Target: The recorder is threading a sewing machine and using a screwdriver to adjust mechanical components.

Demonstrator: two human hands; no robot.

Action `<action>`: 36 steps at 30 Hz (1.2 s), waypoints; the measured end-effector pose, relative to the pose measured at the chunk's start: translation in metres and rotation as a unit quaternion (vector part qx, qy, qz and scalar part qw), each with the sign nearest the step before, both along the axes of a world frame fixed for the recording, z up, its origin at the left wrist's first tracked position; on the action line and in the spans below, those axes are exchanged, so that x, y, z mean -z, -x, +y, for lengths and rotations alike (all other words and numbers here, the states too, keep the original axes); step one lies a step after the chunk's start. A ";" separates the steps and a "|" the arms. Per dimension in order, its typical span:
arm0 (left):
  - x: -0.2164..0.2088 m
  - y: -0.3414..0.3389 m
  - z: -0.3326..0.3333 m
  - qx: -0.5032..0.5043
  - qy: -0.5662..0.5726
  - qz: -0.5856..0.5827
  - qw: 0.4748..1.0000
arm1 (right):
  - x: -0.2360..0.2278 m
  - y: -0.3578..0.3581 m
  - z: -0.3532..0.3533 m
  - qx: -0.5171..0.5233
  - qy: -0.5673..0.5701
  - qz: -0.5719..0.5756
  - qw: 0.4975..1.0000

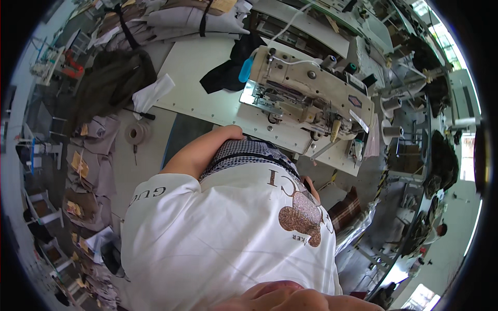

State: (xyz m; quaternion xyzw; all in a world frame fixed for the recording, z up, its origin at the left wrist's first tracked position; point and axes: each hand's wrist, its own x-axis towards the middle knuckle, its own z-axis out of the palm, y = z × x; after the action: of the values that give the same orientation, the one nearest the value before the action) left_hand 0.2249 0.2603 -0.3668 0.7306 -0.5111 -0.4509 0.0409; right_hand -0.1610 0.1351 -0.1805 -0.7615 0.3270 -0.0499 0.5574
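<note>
My left hand (233, 132) rests at the front edge of the white sewing table, against the checked cloth (244, 153) over my lap. Its fingers are tucked out of sight, so whether it holds anything is hidden. Of my right arm only a sliver of skin (311, 187) shows beside my white shirt, and that hand's fingers are hidden too. In front of me stands a beige industrial sewing machine (306, 83) on the white tabletop (192, 78). Black cloth pieces (224, 78) lie to the left of the machine, next to a bright blue part (246, 70).
Left of the table lie a dark garment heap (116, 78), a white cloth piece (153, 95), a roll of tape (136, 133) and stacked mauve fabric pieces (93, 171). Thread cones (392, 132) stand at the right. Grey fabric bundles (181, 23) are piled beyond the table.
</note>
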 end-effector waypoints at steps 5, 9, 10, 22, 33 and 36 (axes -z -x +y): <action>0.002 -0.002 0.015 -0.068 0.013 0.058 0.996 | -0.027 -0.025 0.003 -0.020 -0.005 0.071 0.997; -0.006 -0.009 0.027 -0.115 0.033 0.083 0.989 | -0.017 -0.026 0.004 -0.034 0.013 0.122 0.992; -0.009 -0.012 0.030 -0.129 0.041 0.084 0.987 | -0.013 -0.024 0.004 -0.034 0.017 0.134 0.990; -0.051 -0.116 0.008 -0.398 0.383 -0.043 0.833 | 0.025 -0.014 0.019 -0.004 0.033 0.256 0.966; -0.025 -0.131 0.000 -0.298 0.286 -0.199 0.889 | 0.094 -0.011 0.013 -0.059 0.040 0.294 0.953; -0.021 -0.130 0.021 -0.251 0.282 -0.256 0.890 | 0.129 -0.015 0.009 -0.122 0.047 0.307 0.943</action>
State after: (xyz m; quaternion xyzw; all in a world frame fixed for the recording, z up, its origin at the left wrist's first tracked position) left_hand 0.3545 0.2812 -0.3461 0.8823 -0.4092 -0.0598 0.2249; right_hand -0.1459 0.1440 -0.3097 -0.7991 0.3842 0.2399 0.3953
